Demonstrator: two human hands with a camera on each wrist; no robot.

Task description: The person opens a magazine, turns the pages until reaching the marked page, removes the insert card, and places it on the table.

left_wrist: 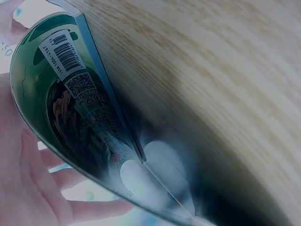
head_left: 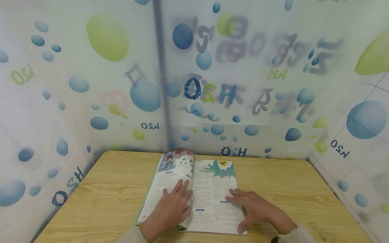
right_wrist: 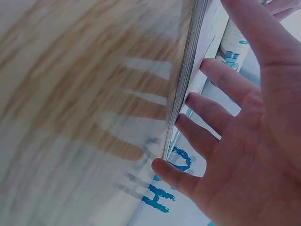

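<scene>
An open magazine (head_left: 209, 192) with printed text and colour pictures lies on the wooden table. On its left page rests my left hand (head_left: 170, 211), fingers loosely extended towards the middle fold. My right hand (head_left: 258, 209) spreads over the right page, fingertips touching it and the thumb near its lower right corner. In the left wrist view, the green back cover (left_wrist: 35, 70) bows up off the table, showing a barcode (left_wrist: 67, 54); my left fingers lie beyond it. The right wrist view shows my fingers (right_wrist: 221, 80) spread along the page edge.
The wooden table (head_left: 100, 195) extends to both sides of the magazine. White curtains (head_left: 194, 135) printed with blue and green bubbles stand along its back and sides. Pale sleeves (head_left: 297, 234) cover my forearms. A dark band shows at the right wrist.
</scene>
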